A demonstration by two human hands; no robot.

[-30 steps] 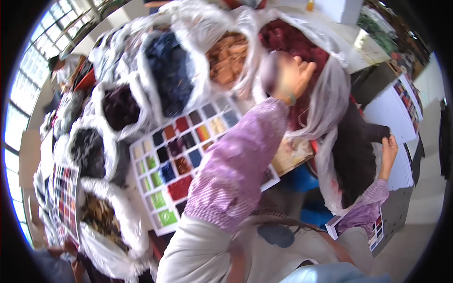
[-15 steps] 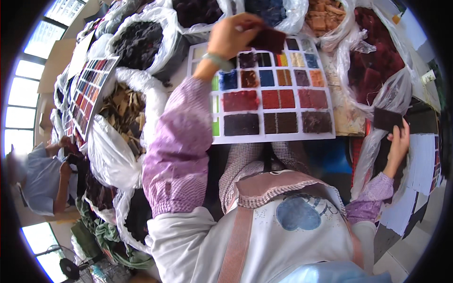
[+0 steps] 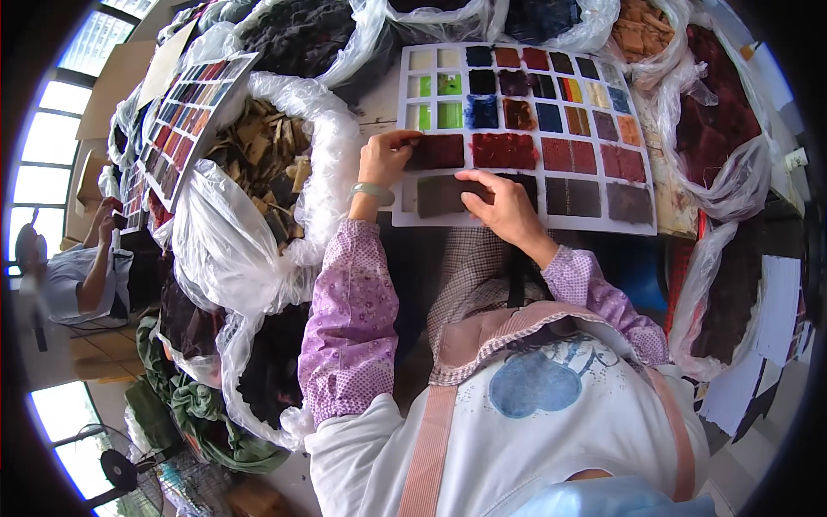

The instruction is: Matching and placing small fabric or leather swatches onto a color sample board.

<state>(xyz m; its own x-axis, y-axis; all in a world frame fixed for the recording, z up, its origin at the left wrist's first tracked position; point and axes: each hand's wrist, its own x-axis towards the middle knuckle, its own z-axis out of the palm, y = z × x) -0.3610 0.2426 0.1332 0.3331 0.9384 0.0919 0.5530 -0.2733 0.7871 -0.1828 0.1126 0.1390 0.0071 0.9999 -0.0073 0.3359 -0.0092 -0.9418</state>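
A white sample board [image 3: 643,221] lies in front of me, bearing rows of coloured fabric swatches. At its left edge, the fingers of my left hand [image 3: 385,165] are closed on the left end of a dark maroon swatch [image 3: 441,152]. That swatch lies over the row of reds. Just below it, a grey-brown swatch [image 3: 438,196] rests over the bottom row. My right hand [image 3: 510,211] reaches in from the near side, its thumb and forefinger on that swatch's right end. A red fuzzy swatch [image 3: 503,151] sits beside the maroon one.
A plastic bag of tan scraps [image 3: 258,164] stands to the left, beside a second swatch board [image 3: 185,129]. Bags of dark grey pieces [image 3: 297,39] and maroon pieces [image 3: 715,112] stand behind and at right. Another person [image 3: 82,267] works at far left.
My left hand has come down and left, setting the maroon swatch at the board's left side. My right hand has moved from the far right onto the board with the brown swatch.
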